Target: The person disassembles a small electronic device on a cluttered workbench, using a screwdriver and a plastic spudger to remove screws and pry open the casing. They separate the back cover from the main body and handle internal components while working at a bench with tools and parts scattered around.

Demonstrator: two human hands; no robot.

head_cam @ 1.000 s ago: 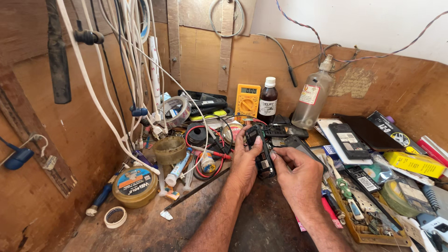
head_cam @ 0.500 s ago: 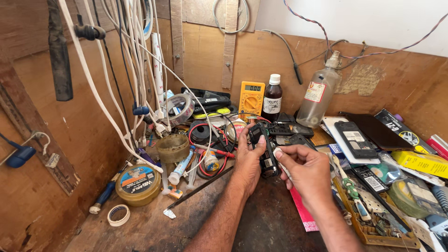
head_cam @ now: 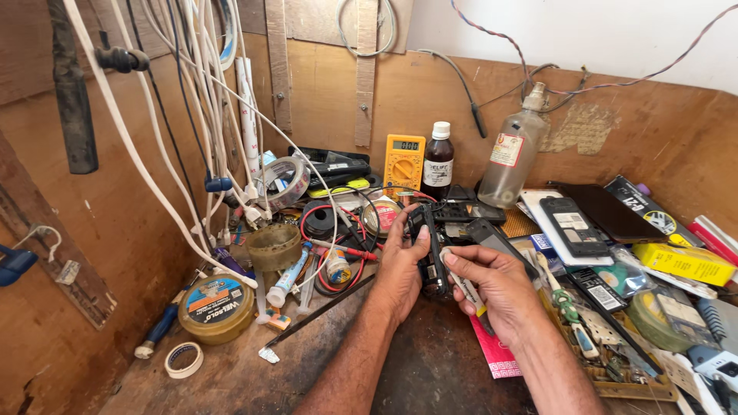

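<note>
A black phone (head_cam: 430, 257) is gripped beside a yellow multimeter (head_cam: 403, 163), a dark brown bottle (head_cam: 439, 167) capped in white, red and black probe leads (head_cam: 338, 238), white cables (head_cam: 177, 115), a yellow box (head_cam: 684, 263) and a gold-coloured tin (head_cam: 217, 307).

Right hand (head_cam: 498, 286): shifted from gripping the small black device (head_cam: 430, 257) with both hands to holding a thin tool (head_cam: 466, 286) beside it. Left hand (head_cam: 403, 261): now holds device alone, upright.

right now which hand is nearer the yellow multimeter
Left. The left hand holds the black device just below the yellow multimeter; the right hand is lower and further right.
</note>
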